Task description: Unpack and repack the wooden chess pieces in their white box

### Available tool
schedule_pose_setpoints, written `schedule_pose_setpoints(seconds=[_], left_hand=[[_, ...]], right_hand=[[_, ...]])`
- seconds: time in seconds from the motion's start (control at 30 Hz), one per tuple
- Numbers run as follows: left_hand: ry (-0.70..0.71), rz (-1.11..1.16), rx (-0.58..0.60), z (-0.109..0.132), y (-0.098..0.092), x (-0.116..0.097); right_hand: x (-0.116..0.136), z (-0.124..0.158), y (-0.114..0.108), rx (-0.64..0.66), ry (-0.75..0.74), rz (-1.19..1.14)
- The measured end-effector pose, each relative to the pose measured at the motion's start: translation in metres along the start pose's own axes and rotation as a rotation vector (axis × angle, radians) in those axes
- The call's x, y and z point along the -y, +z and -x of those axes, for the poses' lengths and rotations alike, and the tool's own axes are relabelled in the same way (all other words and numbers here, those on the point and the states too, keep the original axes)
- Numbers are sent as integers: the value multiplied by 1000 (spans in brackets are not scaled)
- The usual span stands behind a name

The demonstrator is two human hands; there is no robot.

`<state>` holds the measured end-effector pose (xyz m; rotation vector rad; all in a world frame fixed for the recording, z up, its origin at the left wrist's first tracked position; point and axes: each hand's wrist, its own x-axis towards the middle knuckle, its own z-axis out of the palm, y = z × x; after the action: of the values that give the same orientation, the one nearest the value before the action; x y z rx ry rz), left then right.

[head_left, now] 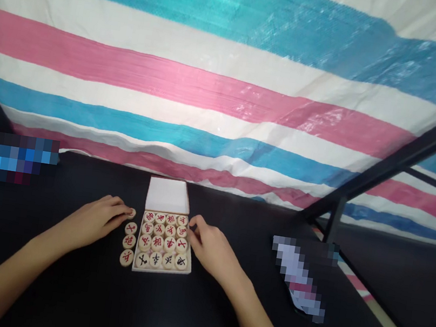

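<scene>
A white box (160, 272) lies open on the black table, its lid (168, 196) folded back at the far side. Round pieces fill it in rows: red-marked ones (157, 242) in the farther rows, black-marked ones (155, 259) in the nearest. Left of the box, several red-marked pieces stand in a column, among them one near the front (126, 257). My left hand (105, 218) has its fingertips closed on the farthest piece (132, 213) of that column. At the box's right edge is my right hand (206, 241), its fingers curled beside the pieces; whether they grip one is unclear.
The black table (79, 296) carries a blurred-out flat object (299, 279) at the right and another (17, 158) at the far left. Behind it hangs a striped sheet (212, 91). A dark metal frame (392, 146) slants at the right.
</scene>
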<state>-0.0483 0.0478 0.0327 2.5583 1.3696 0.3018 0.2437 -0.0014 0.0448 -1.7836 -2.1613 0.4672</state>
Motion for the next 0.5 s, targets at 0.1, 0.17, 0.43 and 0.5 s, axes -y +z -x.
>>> schedule_pose_setpoints(seconds=[0.1, 0.17, 0.43, 0.5], left_hand=[[-88, -23, -27, 0, -3, 6], [-128, -48, -11, -1, -5, 7], [74, 110, -15, 5, -15, -25], [157, 244, 30, 9, -17, -40]], right_hand=[[2, -1, 3, 15, 31, -17], [3, -2, 5, 20, 41, -6], [4, 1, 4, -38, -1, 25], [6, 4, 3, -111, -60, -12]])
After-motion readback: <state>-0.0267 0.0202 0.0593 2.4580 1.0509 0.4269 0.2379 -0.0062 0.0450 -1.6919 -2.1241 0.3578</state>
